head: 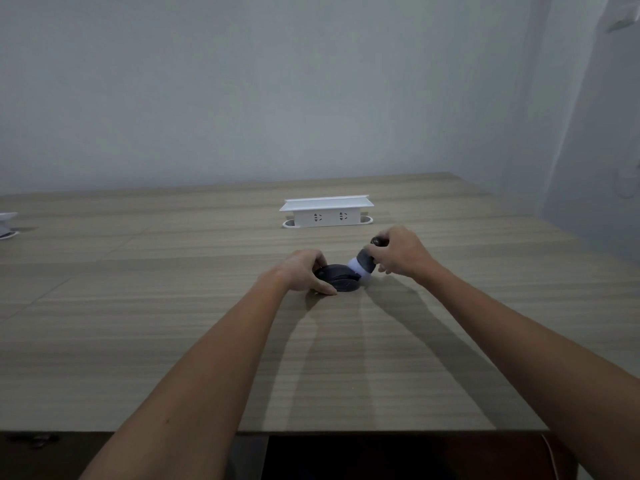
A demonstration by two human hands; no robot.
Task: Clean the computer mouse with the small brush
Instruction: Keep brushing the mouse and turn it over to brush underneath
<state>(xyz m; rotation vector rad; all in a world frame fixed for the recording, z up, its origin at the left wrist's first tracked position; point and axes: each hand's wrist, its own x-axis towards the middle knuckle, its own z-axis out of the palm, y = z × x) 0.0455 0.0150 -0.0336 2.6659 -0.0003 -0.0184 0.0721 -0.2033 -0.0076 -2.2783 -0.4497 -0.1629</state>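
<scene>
A dark computer mouse [341,279] lies on the wooden table [173,306], a little right of centre. My left hand [304,270] grips its left side, thumb at the near edge and fingers over the far edge. My right hand [398,252] holds a small brush [363,263] with a dark handle and white bristles. The brush is tilted, bristles pointing down-left and touching the mouse's right end. Part of the handle is hidden inside my fingers.
A white pop-up socket box [327,211] stands on the table behind the mouse. Another white object [7,225] sits at the far left edge. The wall runs behind the table and along its right side. The table's near edge [311,431] lies below my forearms.
</scene>
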